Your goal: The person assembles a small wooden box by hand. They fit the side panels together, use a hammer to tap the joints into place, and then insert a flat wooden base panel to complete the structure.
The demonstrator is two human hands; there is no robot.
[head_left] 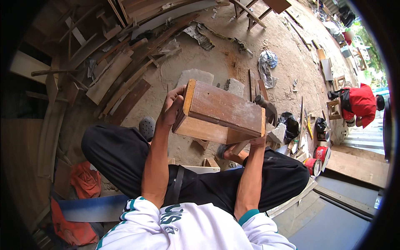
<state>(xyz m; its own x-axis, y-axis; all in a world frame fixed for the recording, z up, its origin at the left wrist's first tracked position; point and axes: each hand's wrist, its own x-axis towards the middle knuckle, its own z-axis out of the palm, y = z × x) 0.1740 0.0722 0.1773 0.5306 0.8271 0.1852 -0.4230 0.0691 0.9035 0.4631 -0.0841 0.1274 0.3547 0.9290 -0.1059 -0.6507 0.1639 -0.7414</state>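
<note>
A small wooden box [227,106], brown on its long face with lighter end pieces, is raised over my lap and tilted. At its left end my left hand [171,109] is closed, thumb on the side and fingers behind. By the lower right corner my right hand [258,142] is closed around the handle of a hammer [267,109]. The hammer's dark head sticks up past the box's right end, and part of the handle shows below the box. Most of the right fingers are hidden, so I cannot tell how firmly they press on the box.
Planks and boards [121,83] lie piled at the left. Concrete blocks [196,77] sit on the dirt floor beyond the box. On the right are a black plastic bag [289,124], red cans [312,166] and, farther off, a bent-over person in red [360,104].
</note>
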